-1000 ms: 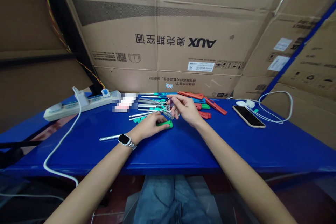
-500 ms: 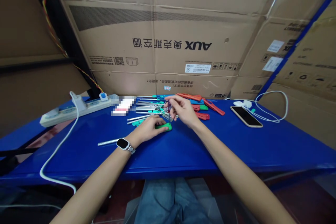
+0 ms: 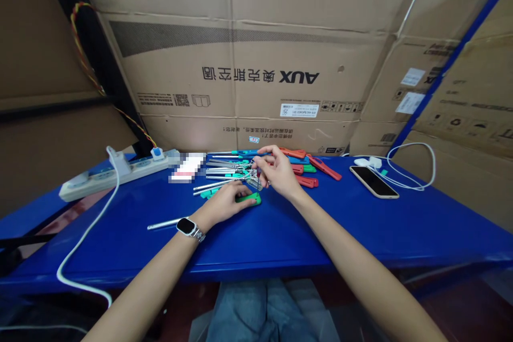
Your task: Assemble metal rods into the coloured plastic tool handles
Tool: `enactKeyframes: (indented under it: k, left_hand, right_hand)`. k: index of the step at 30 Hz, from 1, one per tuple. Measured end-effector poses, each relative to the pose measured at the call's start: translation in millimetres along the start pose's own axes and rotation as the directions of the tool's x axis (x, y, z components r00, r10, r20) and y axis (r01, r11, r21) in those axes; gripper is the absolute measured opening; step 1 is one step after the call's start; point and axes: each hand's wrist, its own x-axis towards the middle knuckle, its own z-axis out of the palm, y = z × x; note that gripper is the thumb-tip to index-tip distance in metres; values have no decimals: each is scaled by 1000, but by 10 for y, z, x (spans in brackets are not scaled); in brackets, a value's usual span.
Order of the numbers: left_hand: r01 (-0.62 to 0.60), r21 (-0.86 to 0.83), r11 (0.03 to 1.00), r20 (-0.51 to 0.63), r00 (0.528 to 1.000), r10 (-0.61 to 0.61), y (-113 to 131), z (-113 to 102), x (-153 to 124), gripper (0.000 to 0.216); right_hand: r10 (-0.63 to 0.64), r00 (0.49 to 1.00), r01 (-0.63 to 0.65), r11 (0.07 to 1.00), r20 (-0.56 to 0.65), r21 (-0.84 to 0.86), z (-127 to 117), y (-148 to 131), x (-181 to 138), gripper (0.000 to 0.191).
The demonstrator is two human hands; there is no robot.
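Green handle [image 3: 255, 198] — flat, partly hidden

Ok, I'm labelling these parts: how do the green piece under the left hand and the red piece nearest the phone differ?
The green piece lies nearly crosswise; the red piece slants toward the near right. The left hand holds the green piece; neither hand touches the red piece. Both look slim.
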Motion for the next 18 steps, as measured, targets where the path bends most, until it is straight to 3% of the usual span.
enactKeyframes:
  k: [5,9,15,18]
  left_hand:
    - [-3,1,1000,2,1000,3,4,-3,-6,41]
    - [-6,-7,1000,12,1000,6,9,-3,-7,40]
    - [-4,41,999,5,1000,3,0,-4,-14,40]
    - [10,57,998,26,1000,-11,2,-8,-25,39]
  right_hand:
    - [14,994,-11,1000,109,-24,-125,-56,-33,45]
    - [54,998,-50,994,42,-97,-111,-69,23,43]
    - [27,997,-31,998,-65,-51,-14,22,52,53]
    - [19,999,-19,1000,-28,-17,-51,30,1,46]
